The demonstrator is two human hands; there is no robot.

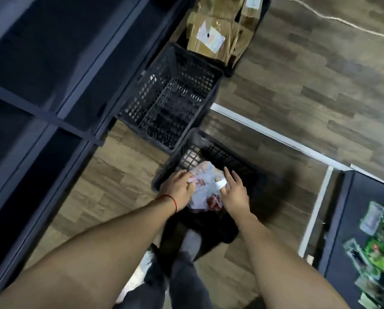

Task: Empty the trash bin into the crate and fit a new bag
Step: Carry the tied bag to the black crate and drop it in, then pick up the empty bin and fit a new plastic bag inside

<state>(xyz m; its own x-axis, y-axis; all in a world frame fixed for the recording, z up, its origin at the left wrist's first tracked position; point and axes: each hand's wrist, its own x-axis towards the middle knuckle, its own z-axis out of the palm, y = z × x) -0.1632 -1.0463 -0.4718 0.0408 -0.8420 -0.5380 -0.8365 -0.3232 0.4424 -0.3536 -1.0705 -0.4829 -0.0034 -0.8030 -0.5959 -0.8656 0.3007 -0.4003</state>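
Observation:
A white trash bag (pixel 203 190) with red-stained scraps inside hangs over the near edge of a dark slotted crate (pixel 187 152) on the floor. My left hand (pixel 177 188) grips the bag's left side. My right hand (pixel 233 192) holds its right side, a white strip wrapped on one finger. Below the bag a black bin (pixel 200 235) sits tilted between my arms, mostly hidden by them.
A second, larger black crate (pixel 171 97) stands further away, with brown paper parcels (pixel 217 34) beyond it. A dark shelf frame (pixel 41 97) runs along the left. A dark table (pixel 365 241) with green packets is at the right. A white cable (pixel 342 21) crosses the wooden floor.

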